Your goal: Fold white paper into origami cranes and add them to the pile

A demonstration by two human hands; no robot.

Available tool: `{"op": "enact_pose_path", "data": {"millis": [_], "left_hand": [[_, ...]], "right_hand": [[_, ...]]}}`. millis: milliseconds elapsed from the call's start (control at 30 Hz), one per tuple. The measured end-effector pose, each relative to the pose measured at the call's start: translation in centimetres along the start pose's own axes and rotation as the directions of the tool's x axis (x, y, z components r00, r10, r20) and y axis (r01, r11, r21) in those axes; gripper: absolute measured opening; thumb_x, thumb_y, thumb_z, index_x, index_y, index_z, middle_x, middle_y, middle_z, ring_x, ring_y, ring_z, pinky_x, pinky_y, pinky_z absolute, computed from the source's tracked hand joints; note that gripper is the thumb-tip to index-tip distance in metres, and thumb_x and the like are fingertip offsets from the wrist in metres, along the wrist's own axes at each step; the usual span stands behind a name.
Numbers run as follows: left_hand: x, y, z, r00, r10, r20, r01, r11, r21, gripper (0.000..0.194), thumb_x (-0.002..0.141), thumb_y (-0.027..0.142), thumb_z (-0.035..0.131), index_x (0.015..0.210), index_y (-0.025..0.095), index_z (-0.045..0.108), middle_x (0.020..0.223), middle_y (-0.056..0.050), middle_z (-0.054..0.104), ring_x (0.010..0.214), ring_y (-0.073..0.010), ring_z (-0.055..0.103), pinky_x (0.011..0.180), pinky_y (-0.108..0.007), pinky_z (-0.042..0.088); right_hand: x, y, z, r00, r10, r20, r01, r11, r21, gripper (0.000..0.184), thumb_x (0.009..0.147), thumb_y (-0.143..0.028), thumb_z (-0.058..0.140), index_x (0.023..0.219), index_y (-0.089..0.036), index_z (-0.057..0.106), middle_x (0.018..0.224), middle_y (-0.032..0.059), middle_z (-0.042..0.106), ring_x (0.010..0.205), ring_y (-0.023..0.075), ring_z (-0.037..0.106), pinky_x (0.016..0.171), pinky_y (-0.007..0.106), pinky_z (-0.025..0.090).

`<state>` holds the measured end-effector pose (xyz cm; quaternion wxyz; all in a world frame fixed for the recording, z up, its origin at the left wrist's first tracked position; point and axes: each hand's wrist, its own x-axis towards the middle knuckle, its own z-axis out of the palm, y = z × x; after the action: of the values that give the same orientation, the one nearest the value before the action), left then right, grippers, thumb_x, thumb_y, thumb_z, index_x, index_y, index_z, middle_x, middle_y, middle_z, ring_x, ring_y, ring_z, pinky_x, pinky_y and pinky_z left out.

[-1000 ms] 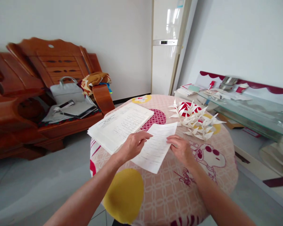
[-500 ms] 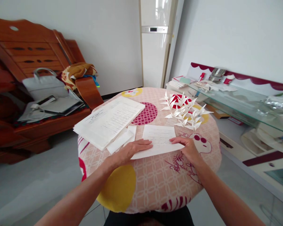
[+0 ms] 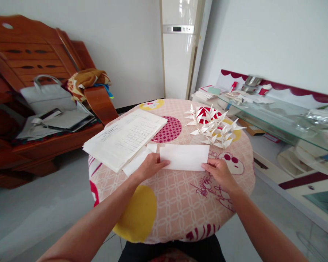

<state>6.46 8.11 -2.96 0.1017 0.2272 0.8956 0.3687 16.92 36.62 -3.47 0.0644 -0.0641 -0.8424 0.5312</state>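
A white sheet of paper [image 3: 184,157] lies folded in half on the round table [image 3: 180,203], blank side up. My left hand [image 3: 150,165] pinches its left edge. My right hand [image 3: 220,171] pinches its lower right corner. Just left of the sheet lie small paper strips [image 3: 140,160]. A stack of printed papers [image 3: 125,138] sits at the table's left. Several white origami cranes [image 3: 213,127] are heaped at the far right of the table.
A wooden sofa [image 3: 38,109] at the left holds a grey bag [image 3: 47,96], papers and a bundled cloth [image 3: 86,82]. A tall white air-conditioning unit [image 3: 179,51] stands behind the table. A glass shelf [image 3: 278,116] with clutter runs along the right.
The sheet was turned sideways on the table, then its near half was folded up and away, hiding the print. Both hands now grip its ends.
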Motion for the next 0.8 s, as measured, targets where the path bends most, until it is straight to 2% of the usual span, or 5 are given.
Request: {"op": "enact_pose_path", "data": {"millis": [100,200,300,667,800], "left_hand": [[1.4,0.1,0.7,0.998,-0.055,-0.035,0.052,0.994,-0.092,0.026,0.083,0.031,0.061,0.098,0.013,0.071,0.066,0.0,0.066,0.061,-0.0161,0.06,0.054,-0.024,0.04],[2.0,0.8,1.1,0.986,-0.074,-0.152,0.074,0.997,-0.005,0.059,0.078,0.023,0.064,0.135,0.013,0.056,0.065,0.003,0.065,0.066,-0.0174,0.063,0.064,-0.025,0.045],[2.0,1.3,1.4,0.972,-0.083,-0.22,0.104,0.991,0.083,0.073,0.079,0.022,0.066,0.147,0.01,0.044,0.062,0.004,0.063,0.067,-0.0177,0.063,0.07,-0.027,0.046],[2.1,0.4,1.9,0.976,-0.044,-0.211,0.071,0.99,0.122,0.03,0.084,0.024,0.063,0.11,0.017,0.075,0.069,0.0,0.066,0.062,-0.0139,0.058,0.067,-0.027,0.044],[2.1,0.3,1.9,0.975,-0.064,-0.213,0.089,0.99,0.107,0.031,0.084,0.026,0.062,0.11,0.017,0.078,0.07,-0.002,0.068,0.06,-0.0132,0.057,0.065,-0.026,0.044]], "right_hand": [[1.3,-0.3,0.5,0.994,0.112,-0.013,-0.111,0.993,0.031,0.028,0.074,-0.037,0.062,0.083,-0.014,0.074,0.059,0.0004,0.067,0.043,0.0127,0.05,0.042,0.024,0.038],[2.1,0.0,1.2,0.989,0.126,-0.076,-0.126,0.992,0.005,0.056,0.07,-0.033,0.062,0.121,-0.011,0.069,0.064,-0.0003,0.069,0.043,0.0133,0.05,0.043,0.026,0.039],[2.5,0.5,1.7,0.984,0.033,-0.177,-0.056,0.99,-0.126,0.067,0.069,-0.03,0.063,0.132,-0.009,0.063,0.061,-0.0015,0.066,0.053,0.0163,0.056,0.056,0.028,0.045],[2.7,-0.1,1.9,0.983,-0.004,-0.184,-0.074,0.908,-0.411,0.035,0.074,-0.025,0.061,0.102,-0.015,0.081,0.078,0.0078,0.077,0.071,0.0217,0.068,0.075,0.033,0.052],[2.8,-0.1,1.9,0.982,-0.017,-0.187,-0.072,0.885,-0.46,0.03,0.075,-0.023,0.063,0.099,-0.02,0.082,0.082,0.0076,0.079,0.075,0.0226,0.071,0.077,0.033,0.053]]}}
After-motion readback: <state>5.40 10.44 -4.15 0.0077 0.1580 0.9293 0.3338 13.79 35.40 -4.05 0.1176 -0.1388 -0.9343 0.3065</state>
